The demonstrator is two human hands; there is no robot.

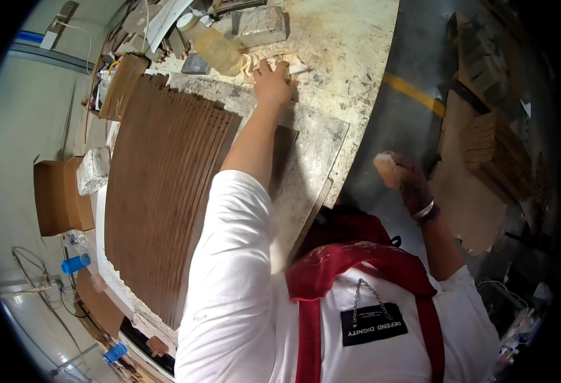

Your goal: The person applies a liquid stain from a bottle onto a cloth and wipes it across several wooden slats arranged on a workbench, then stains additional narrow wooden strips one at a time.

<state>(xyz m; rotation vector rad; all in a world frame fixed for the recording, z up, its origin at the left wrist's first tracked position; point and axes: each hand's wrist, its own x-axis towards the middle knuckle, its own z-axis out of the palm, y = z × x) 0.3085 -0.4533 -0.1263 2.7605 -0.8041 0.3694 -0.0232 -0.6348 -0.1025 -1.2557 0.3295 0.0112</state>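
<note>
My left hand (274, 83) reaches out over the workbench, its fingers bent down onto a crumpled cream cloth (298, 66). Beside that cloth lies a clear bottle (213, 48) with a pale lid and yellowish contents. Off the bench's right side, my right hand (411, 182), dark-stained or covered, is closed around a small whitish wad (385, 167); whether it is cloth or sponge I cannot make out. Under my left arm, a long row of thin brown wooden strips (159, 172) sits close together on the bench.
Grey metal-like blocks (260, 27) rest at the far side of the bench (338, 57). At left are an opened cardboard box (57, 198) and a wrapped whitish block (93, 170). Stacked brown wooden pieces (497, 153) stand to the right, beyond the floor's yellow line (414, 94).
</note>
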